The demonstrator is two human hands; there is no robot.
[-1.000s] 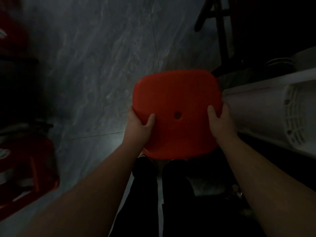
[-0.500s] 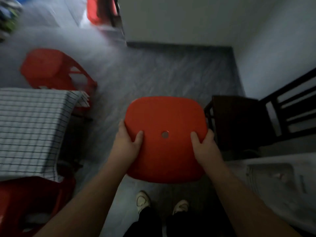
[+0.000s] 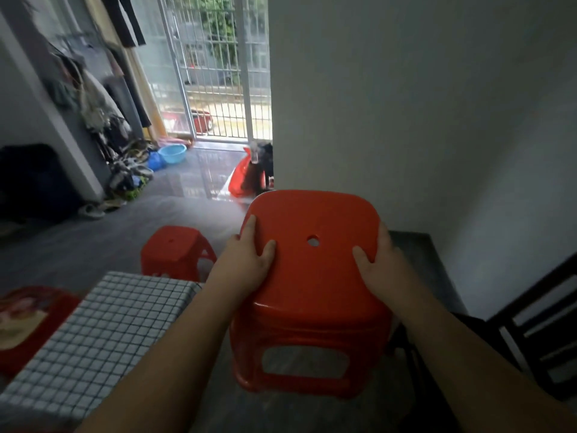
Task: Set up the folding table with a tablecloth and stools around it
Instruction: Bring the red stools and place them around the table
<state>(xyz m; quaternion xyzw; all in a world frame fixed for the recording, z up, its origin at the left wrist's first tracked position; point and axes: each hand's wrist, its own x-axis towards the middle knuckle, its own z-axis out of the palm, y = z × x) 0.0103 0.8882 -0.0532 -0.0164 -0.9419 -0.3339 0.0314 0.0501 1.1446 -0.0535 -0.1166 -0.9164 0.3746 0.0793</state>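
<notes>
I hold a red plastic stool (image 3: 312, 292) upright in front of me, its seat with a small centre hole facing up. My left hand (image 3: 249, 260) grips the seat's left edge and my right hand (image 3: 379, 264) grips the right edge. The table under a black-and-white checked tablecloth (image 3: 103, 326) stands at the lower left. A second red stool (image 3: 176, 253) stands on the floor past the table's far corner. A third red stool (image 3: 28, 320) shows at the table's left side.
A dark wooden chair (image 3: 537, 335) stands close on my right against a white wall (image 3: 406, 104). Ahead lies grey tiled floor leading to a barred door (image 3: 218, 67). A red bag (image 3: 240, 179), a blue basin (image 3: 173, 153) and piled clothes lie near it.
My view has swung up from the floor to the room. The stool stays in both hands and now sits to the right of the table, its legs in sight.
</notes>
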